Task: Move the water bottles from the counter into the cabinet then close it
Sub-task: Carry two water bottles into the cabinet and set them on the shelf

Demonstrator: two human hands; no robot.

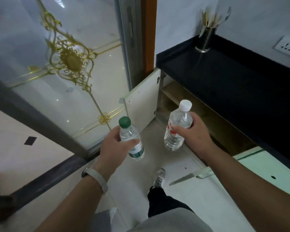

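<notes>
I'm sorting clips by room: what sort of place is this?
Probably a home kitchen: a glossy black countertop over an open white-doored cabinet, with a steel cup of chopsticks and spoons standing on it.

Dim, cool indoor light; the black counter (224, 77) goes nearly featureless. Small bright glints dot the glass door (65, 91). Wide-angle distortion bends the edges, and the utensil holder (205, 39) looks smeared and soft

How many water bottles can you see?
2. The green-capped bottle is in the left hand, the white-capped bottle in the right hand, both held before the open cabinet. More could be hidden inside it.
</notes>
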